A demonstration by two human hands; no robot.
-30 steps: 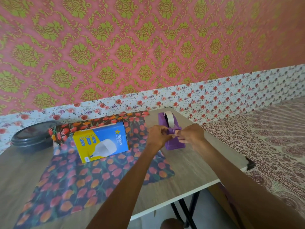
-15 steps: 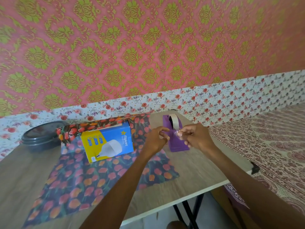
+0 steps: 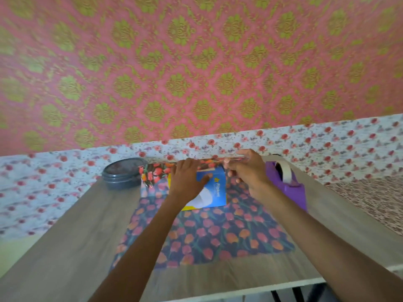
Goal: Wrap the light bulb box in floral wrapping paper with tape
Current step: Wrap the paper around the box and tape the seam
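Head view, frame blurred.

Background: we note a pink wall (image 3: 196,73) with a green damask pattern, and a white floral band (image 3: 327,149) below it.

A wood-grain table (image 3: 65,247) spans the lower frame. A brown patterned cloth (image 3: 370,197) lies beyond its right edge.

The floral wrapping paper (image 3: 218,236), dark with orange and pink tulips, lies spread flat on the table centre. Its far edge is turned up behind the box.

The light bulb box (image 3: 216,192), blue and yellow, lies on its side on the far part of the paper, near the wall. Both hands partly cover it.

A purple tape dispenser (image 3: 290,188) stands on the table just to the right of the paper, with its pale tape roll (image 3: 285,173) on top.

A dark round container (image 3: 122,175) with a lid sits at the far left of the table, just beside the paper's left corner.

The left hand (image 3: 187,182) rests flat on the box. Its fingers are stretched to the upturned paper edge and the thumb is spread across the blue face; it grasps nothing.

The right hand (image 3: 248,171) is raised at the box's far right corner, fingers curled at the lifted paper edge. Because of the blur, we cannot tell whether it pinches the paper, a piece of tape, or nothing.
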